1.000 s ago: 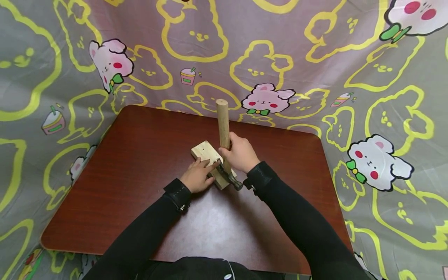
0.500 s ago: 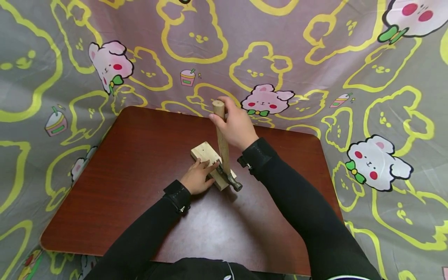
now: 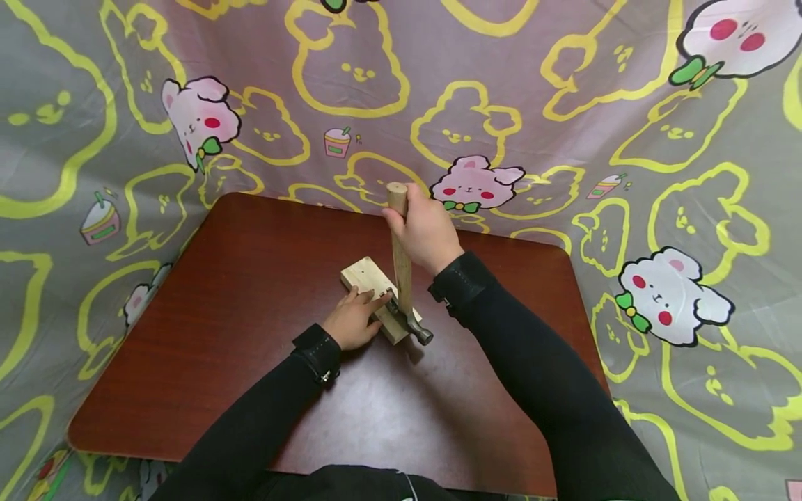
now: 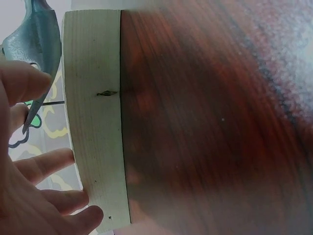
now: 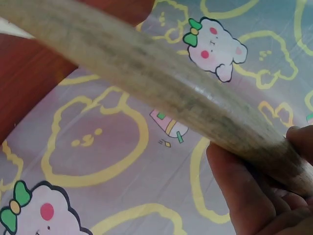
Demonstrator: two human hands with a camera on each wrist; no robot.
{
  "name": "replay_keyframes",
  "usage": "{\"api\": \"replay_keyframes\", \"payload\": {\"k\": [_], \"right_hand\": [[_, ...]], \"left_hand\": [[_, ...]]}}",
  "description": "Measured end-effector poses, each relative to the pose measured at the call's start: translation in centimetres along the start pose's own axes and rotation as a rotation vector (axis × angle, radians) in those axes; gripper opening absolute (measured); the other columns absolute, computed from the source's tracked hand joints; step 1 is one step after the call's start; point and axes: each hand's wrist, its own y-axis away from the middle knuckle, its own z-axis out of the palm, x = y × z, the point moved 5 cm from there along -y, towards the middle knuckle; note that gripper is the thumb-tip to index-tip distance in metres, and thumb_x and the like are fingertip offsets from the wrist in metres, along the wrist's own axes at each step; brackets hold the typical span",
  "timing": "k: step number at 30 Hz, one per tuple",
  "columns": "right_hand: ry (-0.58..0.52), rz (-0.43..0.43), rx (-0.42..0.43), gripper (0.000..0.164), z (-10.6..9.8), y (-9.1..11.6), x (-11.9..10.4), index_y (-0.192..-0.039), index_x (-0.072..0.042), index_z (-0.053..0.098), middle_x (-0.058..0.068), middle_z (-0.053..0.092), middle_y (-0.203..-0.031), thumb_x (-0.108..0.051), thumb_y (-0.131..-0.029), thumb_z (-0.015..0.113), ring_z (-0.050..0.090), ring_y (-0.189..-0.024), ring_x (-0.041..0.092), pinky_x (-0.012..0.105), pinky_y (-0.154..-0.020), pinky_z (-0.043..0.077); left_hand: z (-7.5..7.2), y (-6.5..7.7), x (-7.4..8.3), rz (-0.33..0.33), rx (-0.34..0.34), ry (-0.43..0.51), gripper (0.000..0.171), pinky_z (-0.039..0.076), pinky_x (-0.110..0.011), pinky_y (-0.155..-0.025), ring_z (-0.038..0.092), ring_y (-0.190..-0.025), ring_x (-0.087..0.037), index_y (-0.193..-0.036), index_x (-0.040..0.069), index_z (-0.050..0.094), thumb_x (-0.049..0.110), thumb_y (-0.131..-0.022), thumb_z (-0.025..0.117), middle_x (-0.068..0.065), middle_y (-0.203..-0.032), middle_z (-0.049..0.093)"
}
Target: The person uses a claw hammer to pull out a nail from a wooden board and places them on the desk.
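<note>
My right hand grips a claw hammer near the free end of its wooden handle, which stands almost upright. The metal head lies across a pale wooden block on the table. My left hand rests on the block with fingers spread and fairly straight, one fingertip at the claw. In the left wrist view, a thin nail sticks out of the block beside the claw. Whether the claw has hold of the nail I cannot tell. The handle crosses the right wrist view.
A reddish-brown table with rounded corners lies under the work. Behind it and at both sides hangs a patterned cloth with rabbits and yellow outlines, close to the far table edge.
My right hand has moved up the handle from its lower part to near the free end. The left hand, block and hammer head have stayed about where they were.
</note>
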Motion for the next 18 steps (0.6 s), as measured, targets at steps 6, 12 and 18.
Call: {"api": "replay_keyframes", "payload": {"k": [6,12,18], "right_hand": [[0.004,0.016,-0.026,0.043,0.1,-0.2,-0.5,-0.12,0.0,0.047,0.014,0.061,-0.084,-0.029,-0.094,0.066,0.065,-0.07,0.026,0.037,-0.06,0.053],[0.004,-0.026,-0.009,0.043,0.2,0.2,-0.7,-0.12,0.001,0.045,0.016,0.061,-0.085,-0.027,-0.094,0.065,0.065,-0.07,0.028,0.036,-0.059,0.053],[-0.009,-0.055,0.024,0.043,0.0,0.8,-0.4,-0.119,0.004,0.045,0.019,0.061,-0.085,-0.025,-0.094,0.065,0.065,-0.07,0.032,0.039,-0.059,0.053]], "left_hand": [[-0.5,0.4,-0.3,-0.023,0.006,-0.013,0.061,0.029,-0.061,-0.105,0.029,-0.134,-0.052,-0.15,0.029,0.04,0.024,-0.093,0.062,-0.022,-0.143,0.044],[-0.9,0.6,-0.3,-0.031,-0.045,-0.048,0.06,0.026,-0.062,-0.106,0.029,-0.136,-0.049,-0.15,0.033,0.039,0.023,-0.094,0.06,-0.018,-0.145,0.044],[-1.4,-0.1,-1.1,0.019,-0.041,-0.193,0.066,0.021,-0.06,-0.109,0.043,-0.132,-0.033,-0.153,0.033,0.032,0.03,-0.093,0.06,-0.008,-0.14,0.053]]}}
